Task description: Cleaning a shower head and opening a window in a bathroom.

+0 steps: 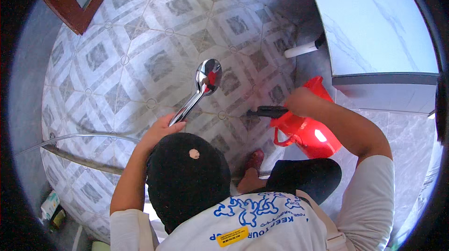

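Note:
My left hand (163, 126) grips the lower handle of a chrome hand shower (189, 105). Its rounded head points up and away over the tiled floor, and red is mirrored in the metal. No water is visible coming from it. A shower hose (98, 134) runs from the left wall to behind my left forearm. On the right, my blurred right hand (301, 102) is closed around a black implement (270, 111), whose dark end sticks out to the left. Just under that hand is a red plastic jug (317, 138) with a side handle; my forearm hides part of it.
At the right stands a cabinet (379, 26) with a marble-patterned white top. A white pipe (301, 49) juts out beside it. A brown door frame (80, 16) is at upper left. Lower left are a bottle (51, 204), a floor drain (52, 138) and a low ledge (82, 161).

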`<state>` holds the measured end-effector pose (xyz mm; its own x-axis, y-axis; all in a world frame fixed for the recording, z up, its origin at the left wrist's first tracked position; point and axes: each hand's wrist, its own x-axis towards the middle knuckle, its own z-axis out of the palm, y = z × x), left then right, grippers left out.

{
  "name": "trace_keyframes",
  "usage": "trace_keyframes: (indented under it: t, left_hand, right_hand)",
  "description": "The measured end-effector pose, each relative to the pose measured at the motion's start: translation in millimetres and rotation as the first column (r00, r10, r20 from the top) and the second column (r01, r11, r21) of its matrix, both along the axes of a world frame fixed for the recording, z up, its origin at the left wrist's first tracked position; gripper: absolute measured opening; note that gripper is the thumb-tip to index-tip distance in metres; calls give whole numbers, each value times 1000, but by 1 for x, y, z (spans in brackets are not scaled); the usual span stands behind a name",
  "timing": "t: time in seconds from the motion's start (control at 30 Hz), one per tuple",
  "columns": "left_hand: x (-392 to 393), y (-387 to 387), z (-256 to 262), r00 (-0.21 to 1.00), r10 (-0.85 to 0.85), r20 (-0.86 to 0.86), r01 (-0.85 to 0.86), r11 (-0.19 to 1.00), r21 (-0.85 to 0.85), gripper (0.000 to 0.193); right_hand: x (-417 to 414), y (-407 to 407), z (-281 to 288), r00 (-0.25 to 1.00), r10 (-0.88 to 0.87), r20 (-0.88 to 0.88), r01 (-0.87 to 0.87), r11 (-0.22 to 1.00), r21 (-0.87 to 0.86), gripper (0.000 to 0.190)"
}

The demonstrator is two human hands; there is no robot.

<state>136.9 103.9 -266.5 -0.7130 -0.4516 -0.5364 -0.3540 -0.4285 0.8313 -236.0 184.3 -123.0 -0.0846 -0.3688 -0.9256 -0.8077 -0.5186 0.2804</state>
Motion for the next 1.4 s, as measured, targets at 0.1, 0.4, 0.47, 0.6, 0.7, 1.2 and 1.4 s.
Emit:
trace_keyframes:
  t: [0.1,0.4,0.47,0.6,0.7,1.2,1.4]
  left_hand:
    - [-2,-4,1,997,-40,69,46,994,-96,30]
    - [-2,-4,-7,999,16,42,-20,994,108,26]
    - [-5,-10,4,999,-22,29,19,994,108,27]
    - [-5,-13,5,999,-35,16,33,996,81,29]
    - [-6,-14,8,999,-35,-9,35,999,35,31]
    - [-34,-36,32,975,-158,158,181,974,-139,37]
    - [-47,-38,28,982,-156,102,168,978,-125,40]
  right_hand:
    - [-20,13,15,998,-65,-3,64,994,-89,15]
    - [-31,86,50,915,-323,240,399,643,-654,28]
    - [-42,112,41,904,-293,310,425,552,-717,31]
    - [-73,168,3,747,-350,566,661,485,-572,35]
    - [-73,188,-8,707,-510,491,707,542,-455,44]
    - [-118,223,-100,841,-200,502,425,819,-385,45]
    - [-119,216,-100,848,-321,422,476,813,-337,47]
